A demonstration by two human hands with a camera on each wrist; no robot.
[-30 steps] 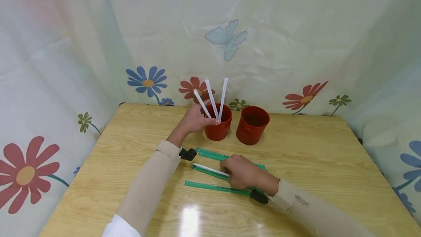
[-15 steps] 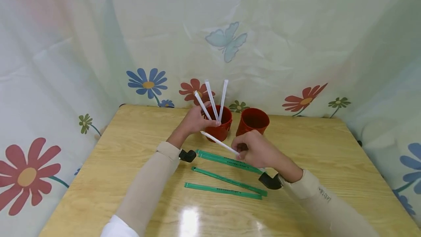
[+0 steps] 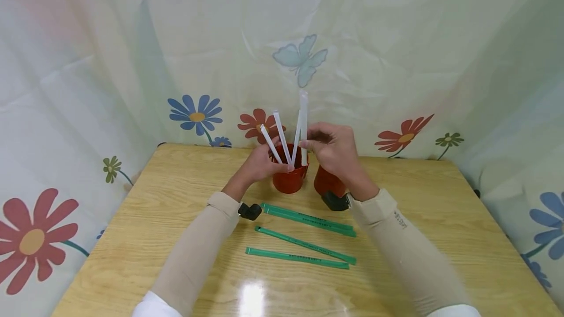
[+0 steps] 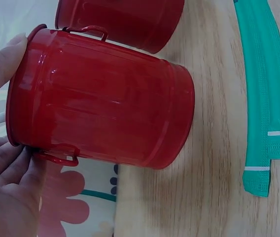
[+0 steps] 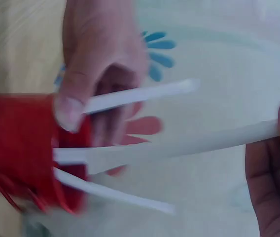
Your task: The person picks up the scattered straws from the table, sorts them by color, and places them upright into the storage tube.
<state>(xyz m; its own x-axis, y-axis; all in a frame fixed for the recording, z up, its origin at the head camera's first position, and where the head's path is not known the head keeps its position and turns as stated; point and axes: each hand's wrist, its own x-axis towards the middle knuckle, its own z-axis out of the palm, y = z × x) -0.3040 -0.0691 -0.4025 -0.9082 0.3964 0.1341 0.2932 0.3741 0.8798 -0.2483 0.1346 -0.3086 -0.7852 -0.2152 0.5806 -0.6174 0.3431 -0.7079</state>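
Observation:
My left hand (image 3: 257,164) holds the rim of the left red bucket (image 3: 287,183), with the thumb at the front and fingers on the far side. The left wrist view shows the bucket's ribbed wall (image 4: 105,98) and small handles. Three white paper-wrapped straws (image 3: 282,136) lean inside it. Above its right side, my right hand (image 3: 337,153) pinches another white wrapped straw (image 3: 304,116), nearly upright. In the right wrist view, this straw (image 5: 219,139) reaches toward the bucket mouth; blur hides whether its lower end is inside.
A second red bucket (image 3: 327,183) stands just right of the first, partly behind my right hand. Several green wrapped straws (image 3: 305,244) lie flat nearer me on the wooden table (image 3: 176,180). A flower-printed curtain (image 3: 374,62) hangs behind the table.
My right hand has lifted the white wrapped straw from among the green ones, carried it to the left bucket and turned it upright. The left hand has kept its hold on the rim.

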